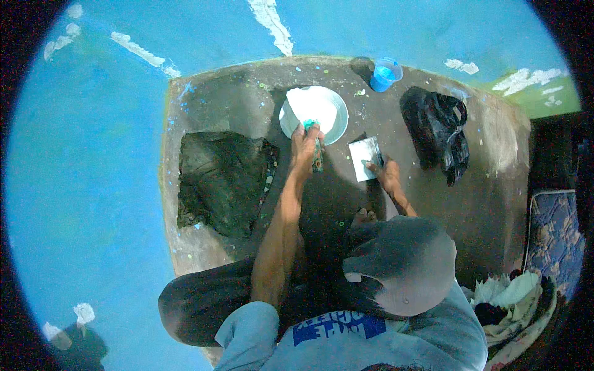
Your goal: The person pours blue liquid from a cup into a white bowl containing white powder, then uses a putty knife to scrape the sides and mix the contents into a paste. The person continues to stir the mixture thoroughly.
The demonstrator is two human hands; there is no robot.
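Note:
A round pale dish (338, 128) stands on the floor ahead of me, with white matter in it. My left hand (303, 148) is closed at its near rim around a slim tool with a patterned handle (318, 162) and a teal part showing at the fingers. A white, wedge-shaped piece (299, 105) lies beyond the fingers over the dish; whether it belongs to the tool I cannot tell. To the right, my right hand (390, 176) grips a flat white rectangular plate (365, 159), thumb on its face. The plate is apart from the dish.
A dark cloth (223, 182) lies spread at the left. A blue cup (386, 74) stands near the far wall, and a black plastic bag (436, 133) lies at the right. Blue walls (86, 161) bear white patches. A mattress (552, 235) and piled cloths (513, 303) are far right.

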